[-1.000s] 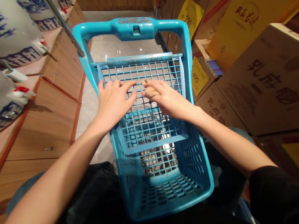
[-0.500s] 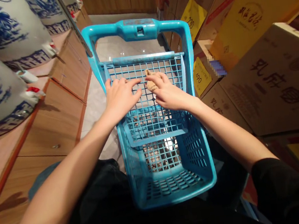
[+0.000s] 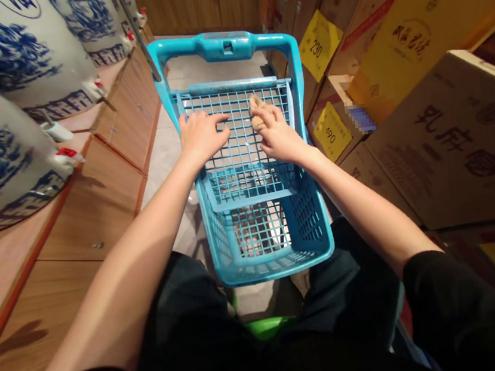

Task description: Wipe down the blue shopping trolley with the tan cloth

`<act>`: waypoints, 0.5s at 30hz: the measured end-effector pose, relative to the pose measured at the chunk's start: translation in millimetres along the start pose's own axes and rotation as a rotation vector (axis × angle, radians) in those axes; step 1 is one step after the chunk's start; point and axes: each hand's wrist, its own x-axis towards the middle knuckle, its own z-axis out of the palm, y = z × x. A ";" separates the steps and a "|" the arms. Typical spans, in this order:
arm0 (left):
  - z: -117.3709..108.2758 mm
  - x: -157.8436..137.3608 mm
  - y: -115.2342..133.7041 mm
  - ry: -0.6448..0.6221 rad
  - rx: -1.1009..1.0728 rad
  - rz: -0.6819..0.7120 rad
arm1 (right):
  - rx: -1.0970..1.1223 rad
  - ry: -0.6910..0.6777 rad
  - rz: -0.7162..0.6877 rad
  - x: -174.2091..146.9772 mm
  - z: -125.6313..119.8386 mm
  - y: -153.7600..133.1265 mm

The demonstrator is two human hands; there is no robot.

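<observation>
Reads "230" in black on the upper yellow tag (image 3: 319, 44), "490" on the lower tag (image 3: 332, 132). Bears large dark brush characters on the carton (image 3: 455, 184) at right, smaller black characters on the yellow bag (image 3: 430, 18) behind; cannot make out the fine print on either. Shows part of a circled character on a blue-and-white jar (image 3: 63, 45) at upper left, cut by the frame edge. For the basket (image 3: 276, 268): points away from the body with its handle (image 3: 227, 45), nearer with its open end; runs lengthwise down the aisle, leaning slightly left at the far end. Stands between wooden cabinets (image 3: 104, 158) and stacked cartons, near end just ahead of the knees. Looks bright blue, plastic, slotted along the walls, with a square-meshed grid (image 3: 237, 103) below the handle. For the cloth (image 3: 258, 123): tan, crumpled, on the right part of the grid, one end poking out toward the handle; cannot tell a long axis in the bunch. Right hand (image 3: 278, 133): pinching the cloth under bent fingers. Left hand (image 3: 203, 135): spread, thumb well off the forefinger, over the grid's left side; cannot tell how firmly in contact.
</observation>
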 end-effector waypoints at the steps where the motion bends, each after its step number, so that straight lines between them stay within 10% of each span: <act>1: 0.6 3.0 -2.4 0.005 -0.003 0.002 | 0.016 -0.028 -0.064 -4.3 2.4 -5.9; 5: 1.5 12.3 -9.6 0.007 -0.024 -0.003 | 0.060 -0.089 -0.162 -13.4 3.5 -11.4; 11: -1.2 15.8 -6.1 -0.009 -0.074 -0.048 | 0.047 0.038 0.058 -7.2 -9.0 7.4; 15: -2.2 12.4 -3.2 0.021 -0.066 -0.048 | 0.063 -0.084 -0.118 -15.5 -10.9 -28.4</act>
